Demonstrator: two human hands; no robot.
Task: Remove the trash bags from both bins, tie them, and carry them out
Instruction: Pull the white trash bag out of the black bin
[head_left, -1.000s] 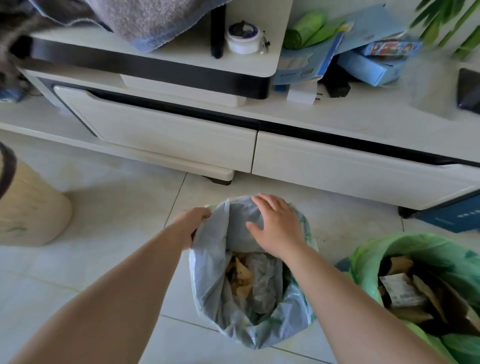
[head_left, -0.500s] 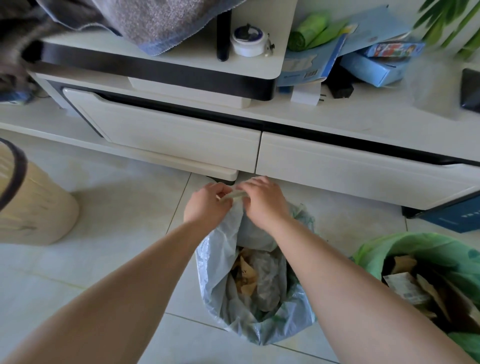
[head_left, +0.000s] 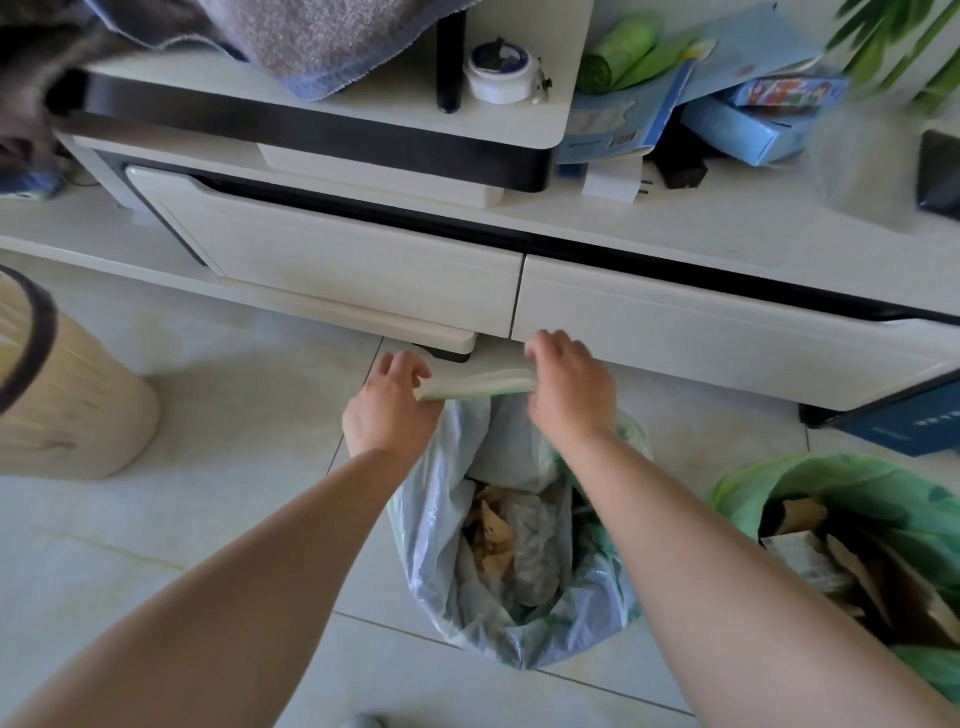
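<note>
A grey translucent trash bag (head_left: 441, 519) stands open on the tiled floor, with paper scraps and crumpled plastic inside. Its far rim is gathered into a taut pale-green strip (head_left: 478, 385) stretched between my hands. My left hand (head_left: 389, 410) pinches the strip's left end and my right hand (head_left: 566, 389) pinches its right end. A green trash bag (head_left: 841, 483) with cardboard and paper in it sits open at the lower right, untouched.
A white low cabinet with two drawers (head_left: 363, 270) runs just behind the bags. A beige bin (head_left: 67, 405) lies tipped at the left. Green bag rolls (head_left: 618, 57), blue boxes (head_left: 753, 130) and a towel (head_left: 322, 41) sit on the cabinet top.
My hands left the bag's mouth, gathered its far rim, and have now drawn apart, stretching the rim into a strip. The view has tilted down slightly.
</note>
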